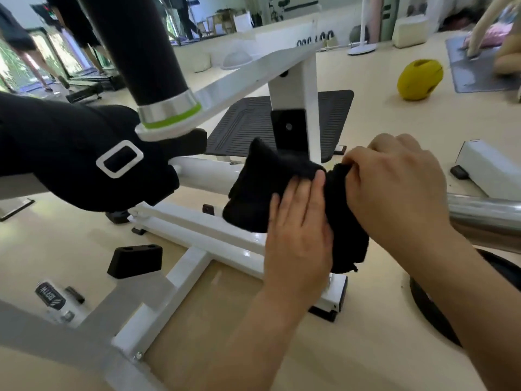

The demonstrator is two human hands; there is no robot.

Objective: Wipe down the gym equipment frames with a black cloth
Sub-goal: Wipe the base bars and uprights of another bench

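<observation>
Fingers (355, 162) of the right hand (394, 190) are curled tight and pinch the upper edge of the soft black cloth (253, 193). The left hand (298, 238) lies flat against the same cloth, its fingers (306, 194) straight and close together, pressing rather than gripping. The cloth is bunched between both hands and lies against the white metal gym frame (203, 172), covering the spot where the frame's horizontal round tube meets the white square upright post (301, 86). Its lower folds hang towards the white base rail (197, 230), which stands on the pale floor (366, 122). Behind the post sits a black ribbed footplate (242, 119). To the left, a black foam roller (132, 38) with a silver collar and a lime-green ring slants down from the top edge, and a bulky black padded piece (70, 159) marked with a white rectangular outline fills the left side. A black rubber block (135, 261) lies on the floor just beside the frame's cross member. A chrome bar (485, 213) comes in from the right edge, beyond the right forearm. Well apart in the background, a yellow ball (420, 79) rests on the floor.
</observation>
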